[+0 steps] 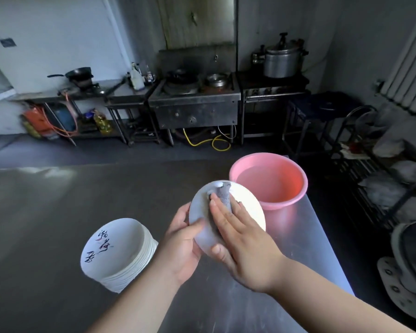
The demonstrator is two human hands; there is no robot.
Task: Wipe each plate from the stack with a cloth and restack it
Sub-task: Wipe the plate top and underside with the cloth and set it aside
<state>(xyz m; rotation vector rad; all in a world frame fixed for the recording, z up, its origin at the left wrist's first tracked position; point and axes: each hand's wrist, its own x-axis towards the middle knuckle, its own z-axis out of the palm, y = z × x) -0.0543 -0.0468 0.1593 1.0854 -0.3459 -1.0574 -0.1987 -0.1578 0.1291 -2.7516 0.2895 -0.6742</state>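
Presently, the left hand (181, 239) is gripping one white plate (202, 212) by its near-left rim, thumb curled over the face, and is holding it tilted above the steel table (46, 212), clear of the surface. The right hand (240, 239) is pressing a grey cloth (222, 193) flat against the plate's face, its fingers lying straight and together over the cloth (the cloth's far end is sticking out past the fingertips). A stack of plates (117, 253) is standing toward the table's near edge, just left of the left wrist; its top plate is showing painted characters. A pink basin (269, 180) holding water is sitting near the table's far right corner, just beyond the held plate.

Judged from this arrangement, the task is in progress: one plate is being wiped and is not yet restacked. Only one stack is appearing in view, so whether it is holding wiped or unwiped plates cannot be told, nor how many are remaining.
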